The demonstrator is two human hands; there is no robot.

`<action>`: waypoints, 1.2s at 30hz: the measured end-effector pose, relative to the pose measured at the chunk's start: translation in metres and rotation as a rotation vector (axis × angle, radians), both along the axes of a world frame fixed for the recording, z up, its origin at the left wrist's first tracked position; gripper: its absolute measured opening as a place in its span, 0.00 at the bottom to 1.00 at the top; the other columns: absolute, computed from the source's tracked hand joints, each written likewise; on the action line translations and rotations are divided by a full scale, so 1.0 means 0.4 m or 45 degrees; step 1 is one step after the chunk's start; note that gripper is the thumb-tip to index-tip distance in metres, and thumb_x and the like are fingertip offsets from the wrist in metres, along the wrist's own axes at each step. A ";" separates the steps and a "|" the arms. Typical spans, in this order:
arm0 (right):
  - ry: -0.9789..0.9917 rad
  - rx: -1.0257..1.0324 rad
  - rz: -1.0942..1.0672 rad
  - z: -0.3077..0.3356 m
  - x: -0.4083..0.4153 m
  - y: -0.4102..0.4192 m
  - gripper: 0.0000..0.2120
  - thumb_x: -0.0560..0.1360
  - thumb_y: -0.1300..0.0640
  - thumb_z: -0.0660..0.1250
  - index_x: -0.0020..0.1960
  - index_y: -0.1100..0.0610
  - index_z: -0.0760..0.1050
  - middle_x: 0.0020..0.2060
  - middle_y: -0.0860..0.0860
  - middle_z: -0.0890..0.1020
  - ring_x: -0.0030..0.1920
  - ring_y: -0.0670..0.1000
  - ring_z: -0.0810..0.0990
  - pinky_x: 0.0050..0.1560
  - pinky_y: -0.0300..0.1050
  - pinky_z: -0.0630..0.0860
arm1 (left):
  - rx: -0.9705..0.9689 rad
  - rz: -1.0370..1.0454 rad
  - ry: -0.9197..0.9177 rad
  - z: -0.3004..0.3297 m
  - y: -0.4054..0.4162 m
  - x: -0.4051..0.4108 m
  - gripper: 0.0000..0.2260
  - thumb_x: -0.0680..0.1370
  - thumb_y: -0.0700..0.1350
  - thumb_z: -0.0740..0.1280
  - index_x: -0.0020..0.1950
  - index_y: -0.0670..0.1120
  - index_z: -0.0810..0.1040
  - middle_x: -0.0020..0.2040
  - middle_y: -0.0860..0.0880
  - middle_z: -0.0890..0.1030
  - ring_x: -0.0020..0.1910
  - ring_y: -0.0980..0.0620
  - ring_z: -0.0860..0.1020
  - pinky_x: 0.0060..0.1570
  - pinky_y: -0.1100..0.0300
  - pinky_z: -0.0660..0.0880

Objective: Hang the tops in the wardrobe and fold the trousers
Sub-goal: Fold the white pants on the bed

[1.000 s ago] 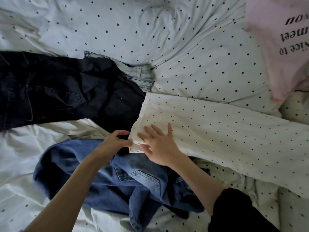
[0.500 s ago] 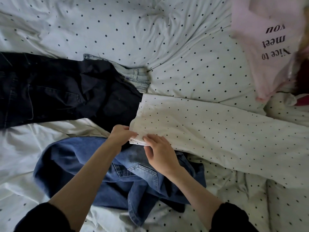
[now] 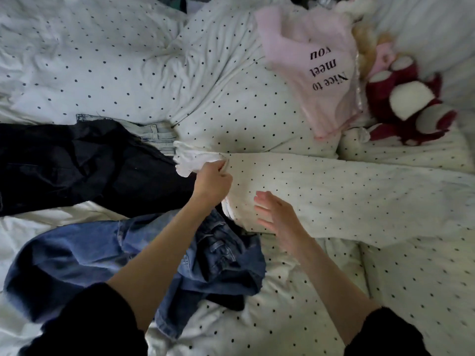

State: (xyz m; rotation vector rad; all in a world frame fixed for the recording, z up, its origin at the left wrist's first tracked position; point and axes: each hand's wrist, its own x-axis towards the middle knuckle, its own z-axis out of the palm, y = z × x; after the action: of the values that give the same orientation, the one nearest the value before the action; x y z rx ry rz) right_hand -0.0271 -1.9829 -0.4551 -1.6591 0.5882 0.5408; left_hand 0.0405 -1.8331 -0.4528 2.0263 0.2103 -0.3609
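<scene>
White dotted trousers (image 3: 347,194) lie stretched across the bed from the middle to the right edge. My left hand (image 3: 212,182) grips their bunched waistband end and holds it lifted. My right hand (image 3: 279,217) hovers flat over the trousers' lower edge, fingers spread, holding nothing. Black trousers (image 3: 77,165) lie at the left, with light-wash jeans (image 3: 156,132) poking out from under them. Crumpled blue jeans (image 3: 144,263) lie beneath my forearms. A pink top (image 3: 316,70) with printed words rests at the upper right.
The bed is covered by a white dotted duvet (image 3: 115,60), rumpled into folds. A red and white plush toy (image 3: 406,104) lies at the right by the pink top. A pillow sits at the top right corner.
My left hand has gathered the waistband and pulled it up and away from me. My right hand let go and opened over the trousers. The view tilted up, showing the plush toy.
</scene>
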 end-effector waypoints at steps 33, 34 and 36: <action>0.297 -0.452 0.177 -0.384 0.069 -0.315 0.07 0.72 0.60 0.66 0.44 0.63 0.79 0.28 0.50 0.75 0.30 0.49 0.73 0.35 0.41 0.69 | 0.449 0.110 0.386 -0.383 -0.170 -0.109 0.31 0.73 0.39 0.69 0.72 0.44 0.56 0.62 0.39 0.73 0.58 0.38 0.73 0.48 0.51 0.70; 0.325 -0.440 0.211 -0.383 0.056 -0.318 0.05 0.72 0.61 0.66 0.41 0.62 0.79 0.28 0.49 0.75 0.30 0.48 0.73 0.35 0.41 0.69 | 0.413 0.128 0.382 -0.382 -0.164 -0.112 0.32 0.73 0.38 0.68 0.73 0.44 0.56 0.62 0.39 0.73 0.58 0.39 0.73 0.49 0.53 0.70; 0.359 -0.453 0.304 -0.378 0.032 -0.316 0.08 0.72 0.60 0.65 0.34 0.58 0.75 0.29 0.50 0.76 0.33 0.50 0.75 0.38 0.42 0.70 | 0.387 0.107 0.377 -0.379 -0.154 -0.121 0.34 0.73 0.36 0.68 0.74 0.45 0.54 0.61 0.39 0.74 0.54 0.42 0.73 0.46 0.55 0.70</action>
State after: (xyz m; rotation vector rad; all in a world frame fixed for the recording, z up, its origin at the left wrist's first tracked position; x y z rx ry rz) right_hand -0.0141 -2.1094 -0.6063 -2.0219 0.7265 0.8945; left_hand -0.0080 -1.8947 -0.6045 2.2463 0.5604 -0.6057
